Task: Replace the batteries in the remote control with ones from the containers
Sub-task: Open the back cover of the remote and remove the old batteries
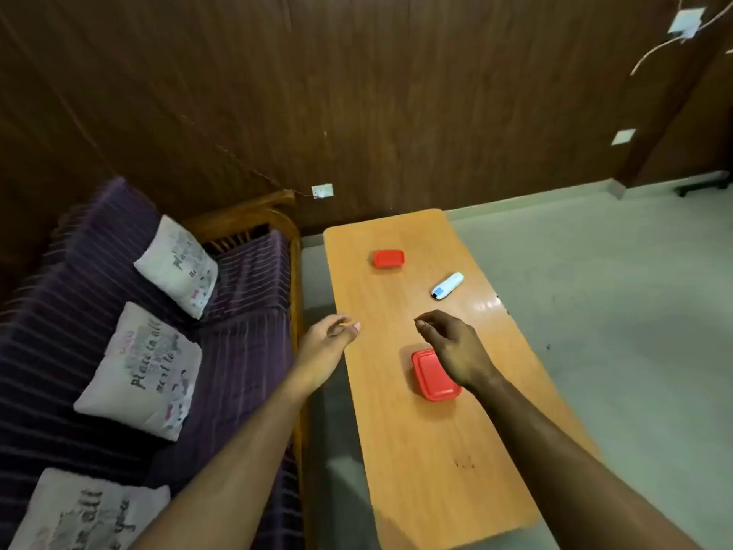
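A white remote control (447, 285) with a blue patch lies on the far right of the wooden table (428, 450). Two red lidded containers rest on the table: a small one (388, 258) at the far end and a larger one (430, 377) in the middle. My right hand (452, 347) hovers over the larger container's far edge, fingers loosely curled and holding nothing. At the table's left edge, my left hand (329, 339) is held empty with curled fingers. No batteries are visible.
A purple striped sofa (119, 351) with three printed cushions stands left of the table, separated by a narrow gap. Pale tiled floor (614, 311) lies to the right. A dark wood-panelled wall with a socket (322, 190) is behind.
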